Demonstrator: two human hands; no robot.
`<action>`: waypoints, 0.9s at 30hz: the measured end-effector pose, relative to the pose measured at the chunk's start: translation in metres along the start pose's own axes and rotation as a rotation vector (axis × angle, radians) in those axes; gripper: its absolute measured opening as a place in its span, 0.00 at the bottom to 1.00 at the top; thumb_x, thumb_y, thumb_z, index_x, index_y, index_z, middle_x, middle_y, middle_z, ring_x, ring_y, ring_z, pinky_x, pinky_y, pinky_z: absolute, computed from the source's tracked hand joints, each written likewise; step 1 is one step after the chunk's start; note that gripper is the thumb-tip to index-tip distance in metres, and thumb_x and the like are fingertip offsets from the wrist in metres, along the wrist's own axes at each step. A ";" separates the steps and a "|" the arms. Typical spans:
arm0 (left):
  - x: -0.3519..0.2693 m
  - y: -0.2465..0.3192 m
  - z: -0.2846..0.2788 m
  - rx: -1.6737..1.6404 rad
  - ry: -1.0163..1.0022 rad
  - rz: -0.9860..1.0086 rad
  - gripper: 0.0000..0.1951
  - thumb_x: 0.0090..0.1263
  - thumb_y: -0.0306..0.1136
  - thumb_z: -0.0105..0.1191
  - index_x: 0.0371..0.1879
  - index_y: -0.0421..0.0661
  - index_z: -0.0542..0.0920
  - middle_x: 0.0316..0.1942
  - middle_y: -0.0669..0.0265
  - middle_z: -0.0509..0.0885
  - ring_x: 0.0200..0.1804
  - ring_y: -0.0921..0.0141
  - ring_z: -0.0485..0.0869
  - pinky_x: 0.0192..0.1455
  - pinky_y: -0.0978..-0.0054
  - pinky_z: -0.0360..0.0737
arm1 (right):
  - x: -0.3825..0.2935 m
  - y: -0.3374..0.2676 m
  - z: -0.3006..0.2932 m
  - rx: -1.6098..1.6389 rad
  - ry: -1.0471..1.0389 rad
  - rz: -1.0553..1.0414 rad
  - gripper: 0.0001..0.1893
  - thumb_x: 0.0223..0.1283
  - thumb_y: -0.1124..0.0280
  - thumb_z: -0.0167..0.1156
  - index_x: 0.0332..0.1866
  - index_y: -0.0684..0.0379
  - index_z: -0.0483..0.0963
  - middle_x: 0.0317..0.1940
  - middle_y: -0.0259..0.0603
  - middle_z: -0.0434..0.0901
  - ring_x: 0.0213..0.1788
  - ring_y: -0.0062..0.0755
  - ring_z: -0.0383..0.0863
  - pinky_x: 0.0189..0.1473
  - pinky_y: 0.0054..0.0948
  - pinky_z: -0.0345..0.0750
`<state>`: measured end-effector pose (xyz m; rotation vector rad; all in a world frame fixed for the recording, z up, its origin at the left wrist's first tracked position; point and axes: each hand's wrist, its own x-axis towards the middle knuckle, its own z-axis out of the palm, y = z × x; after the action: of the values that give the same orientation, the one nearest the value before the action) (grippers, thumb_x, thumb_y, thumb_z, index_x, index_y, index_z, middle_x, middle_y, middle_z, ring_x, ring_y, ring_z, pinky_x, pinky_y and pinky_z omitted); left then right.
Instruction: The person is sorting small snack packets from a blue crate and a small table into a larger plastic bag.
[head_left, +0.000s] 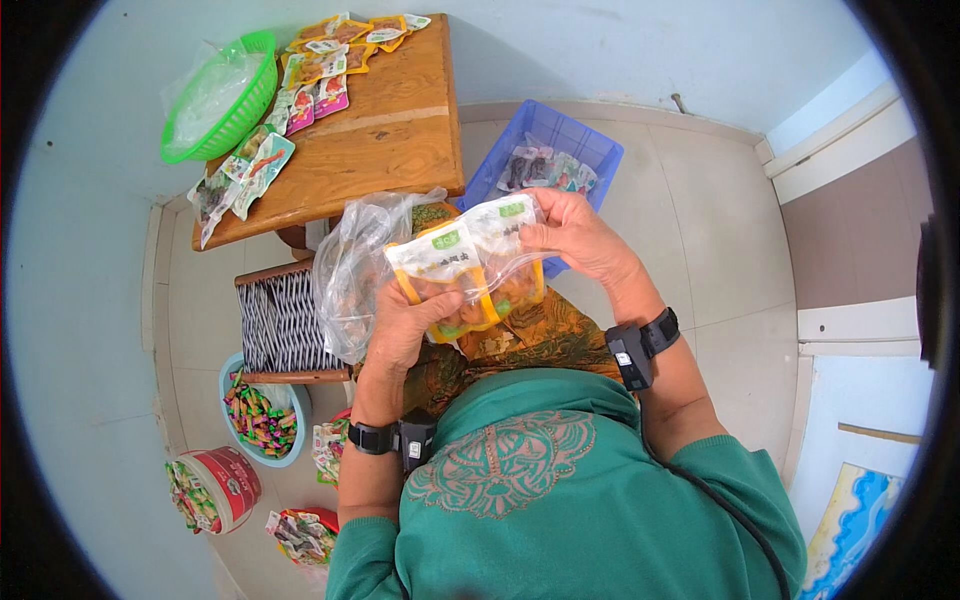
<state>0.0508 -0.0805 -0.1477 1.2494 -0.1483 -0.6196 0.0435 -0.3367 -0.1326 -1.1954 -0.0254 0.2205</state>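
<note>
Above my lap, both hands hold a clear plastic bag with yellow-and-white snack pouches (442, 262) side by side in or under it. My left hand (409, 319) grips the lower left edge, its thumb across the front of a pouch. Pinched in my right hand (566, 232) is the upper right corner of the clear film and pouch. A larger crumpled clear plastic bag (349, 277) lies beside my left hand, over the end of a woven-top stool (289, 322). Behind my right hand stands a blue plastic crate (551, 120) with several sealed pouches inside.
A wooden table (390, 150) at the upper left bears several snack pouches (319, 67) and a green plastic basket (262, 94) holding clear bags. On the floor at the lower left are a light blue basin (301, 420) of wrapped snacks, a red-and-white bucket (232, 480) and red containers of pouches.
</note>
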 end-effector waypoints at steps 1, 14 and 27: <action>-0.001 0.002 0.001 0.026 0.040 0.019 0.06 0.60 0.26 0.67 0.31 0.39 0.83 0.25 0.62 0.86 0.26 0.74 0.82 0.31 0.77 0.77 | -0.001 -0.002 0.002 0.000 -0.027 -0.017 0.16 0.62 0.73 0.66 0.54 0.65 0.76 0.43 0.33 0.83 0.44 0.18 0.81 0.49 0.23 0.80; -0.005 0.006 -0.006 -0.040 0.092 0.127 0.07 0.61 0.21 0.65 0.23 0.41 0.80 0.29 0.63 0.87 0.30 0.74 0.83 0.36 0.76 0.79 | 0.002 0.016 -0.001 -0.004 -0.026 0.046 0.19 0.57 0.77 0.66 0.54 0.67 0.75 0.43 0.36 0.83 0.43 0.21 0.81 0.51 0.23 0.78; 0.034 0.023 0.049 1.029 0.405 0.855 0.18 0.54 0.15 0.59 0.46 0.37 0.81 0.40 0.59 0.87 0.42 0.63 0.86 0.48 0.64 0.83 | -0.010 -0.047 0.031 0.215 0.329 0.151 0.27 0.67 0.53 0.61 0.52 0.72 0.74 0.40 0.47 0.84 0.33 0.34 0.86 0.34 0.31 0.85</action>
<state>0.0661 -0.1351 -0.1176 2.0588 -0.6738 0.5522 0.0369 -0.3263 -0.0766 -1.0073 0.3694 0.1521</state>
